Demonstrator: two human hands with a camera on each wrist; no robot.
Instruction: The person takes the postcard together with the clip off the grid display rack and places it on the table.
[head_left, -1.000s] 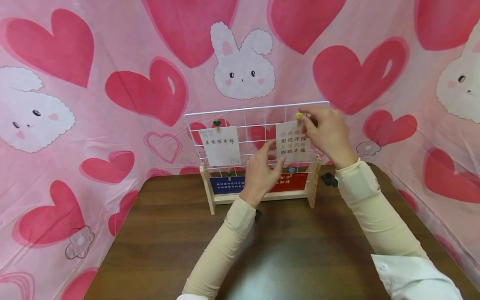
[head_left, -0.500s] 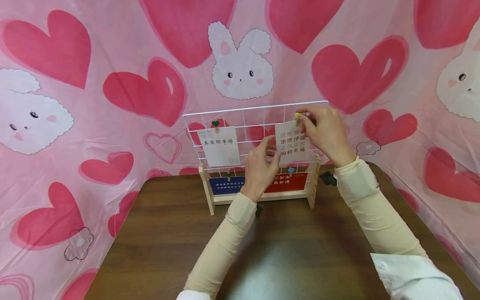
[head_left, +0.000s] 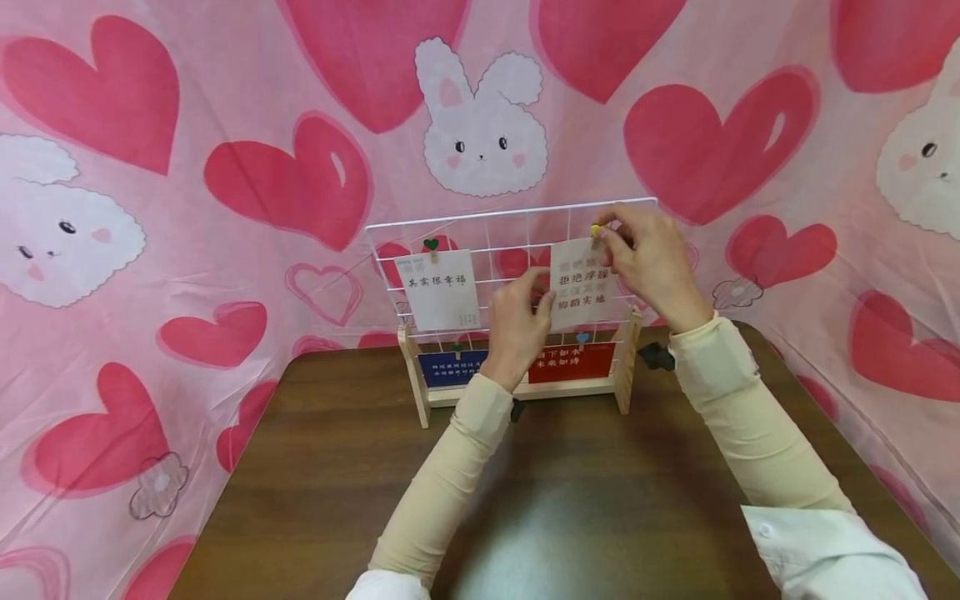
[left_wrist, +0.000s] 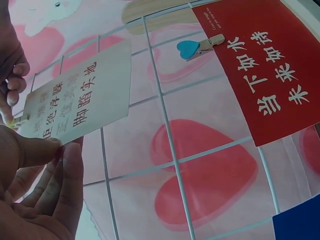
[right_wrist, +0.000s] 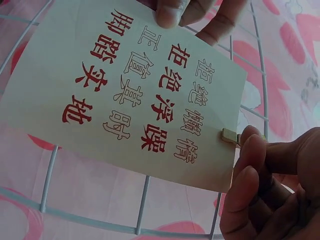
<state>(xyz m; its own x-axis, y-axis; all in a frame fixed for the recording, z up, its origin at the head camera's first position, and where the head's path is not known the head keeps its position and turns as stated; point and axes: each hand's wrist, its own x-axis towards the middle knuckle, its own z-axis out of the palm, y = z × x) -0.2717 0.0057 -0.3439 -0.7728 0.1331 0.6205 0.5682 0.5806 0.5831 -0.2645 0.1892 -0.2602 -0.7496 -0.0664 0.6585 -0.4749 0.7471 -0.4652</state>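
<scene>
White red-lettered card (head_left: pixel 579 292) at the wire grid's (head_left: pixel 488 215) upper right, probably light, stiff but creasable, best held by edges: left hand (head_left: pixel 517 323) pinches its side, right hand (head_left: pixel 654 262) the yellow-heart wooden clip (head_left: pixel 596 232) atop, fingers closed.
</scene>
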